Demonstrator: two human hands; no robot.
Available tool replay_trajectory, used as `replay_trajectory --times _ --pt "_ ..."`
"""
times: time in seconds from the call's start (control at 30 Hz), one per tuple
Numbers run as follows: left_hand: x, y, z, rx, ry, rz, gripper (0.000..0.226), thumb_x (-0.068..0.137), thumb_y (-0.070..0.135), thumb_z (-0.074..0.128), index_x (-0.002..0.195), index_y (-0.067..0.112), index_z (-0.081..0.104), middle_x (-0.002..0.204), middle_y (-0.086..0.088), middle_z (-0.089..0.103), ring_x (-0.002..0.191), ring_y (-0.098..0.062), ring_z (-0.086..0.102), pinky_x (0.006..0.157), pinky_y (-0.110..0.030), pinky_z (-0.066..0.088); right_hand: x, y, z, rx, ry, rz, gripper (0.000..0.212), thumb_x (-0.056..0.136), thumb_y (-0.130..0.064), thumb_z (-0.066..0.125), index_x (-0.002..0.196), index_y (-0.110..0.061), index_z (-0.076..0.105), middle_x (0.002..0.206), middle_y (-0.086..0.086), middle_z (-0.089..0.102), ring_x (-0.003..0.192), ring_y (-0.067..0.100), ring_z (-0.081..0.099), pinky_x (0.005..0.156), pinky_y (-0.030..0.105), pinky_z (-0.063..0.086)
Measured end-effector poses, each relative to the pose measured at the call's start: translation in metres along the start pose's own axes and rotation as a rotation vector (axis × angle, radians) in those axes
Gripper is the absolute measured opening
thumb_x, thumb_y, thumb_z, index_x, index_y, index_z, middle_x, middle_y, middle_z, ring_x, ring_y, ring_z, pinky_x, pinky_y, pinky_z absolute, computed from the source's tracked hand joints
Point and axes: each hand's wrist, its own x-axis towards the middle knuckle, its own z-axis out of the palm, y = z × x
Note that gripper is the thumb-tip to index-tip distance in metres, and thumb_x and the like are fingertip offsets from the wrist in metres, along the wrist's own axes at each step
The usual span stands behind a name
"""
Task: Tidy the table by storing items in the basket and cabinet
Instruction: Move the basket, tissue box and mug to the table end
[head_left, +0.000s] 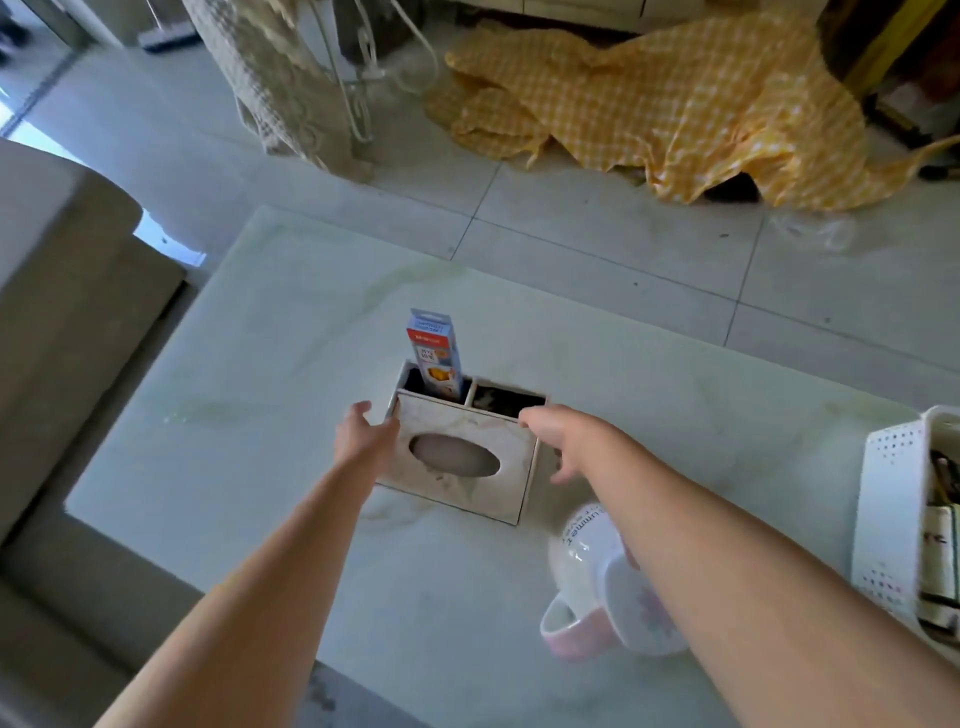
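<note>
Nearest the camera, beside the pale marble-patterned tissue-box organiser (462, 457), a white mug with a pink handle (602, 592) lies tipped on the pale green-veined stone table (260, 395), just right and in front of the organiser. At the organiser's left side the left hand (363, 431) touches its wall, fingers spread. At its right side the right hand (556, 441) reaches with fingers loosely parted, gripping nothing. Behind the oval opening sit 2 compartments; a blue carton (434, 353) stands in the left 1. Far right of the organiser stands a white perforated plastic basket (888, 499).
</note>
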Motion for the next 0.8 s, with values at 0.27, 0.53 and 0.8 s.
replay_trajectory --times 0.27,0.53,0.8 --pt "0.012 -0.009 0.004 -0.017 -0.258 -0.007 0.038 0.086 0.020 0.054 0.124 0.016 0.052 0.100 -0.009 0.060 0.087 -0.025 0.057 0.058 -0.026 0.040 0.022 -0.003 0.017 0.253 0.107 0.017 0.016 0.091 -0.011 0.034 0.094 -0.010 0.050 0.085 0.007 0.050 0.068 0.022 0.049 0.066 0.028 0.041" --pt "-0.001 0.048 0.048 0.020 -0.396 0.096 0.037 0.088 0.016 0.050 0.125 0.019 0.053 0.086 -0.001 0.059 0.071 -0.015 0.052 0.055 -0.023 0.037 0.034 0.008 -0.046 0.317 0.307 -0.113 0.029 0.088 -0.020 0.051 0.116 -0.016 0.048 0.098 0.007 0.045 0.070 0.019 0.044 0.051 0.021 0.026" --pt "-0.052 0.103 0.136 0.097 -0.569 0.198 0.036 0.087 0.015 0.049 0.122 0.018 0.058 0.108 -0.009 0.064 0.097 -0.025 0.059 0.088 -0.036 0.050 0.029 0.070 -0.152 0.356 0.604 -0.175 0.036 0.082 -0.017 0.055 0.117 -0.006 0.056 0.118 0.015 0.059 0.091 0.026 0.058 0.072 0.027 0.042"
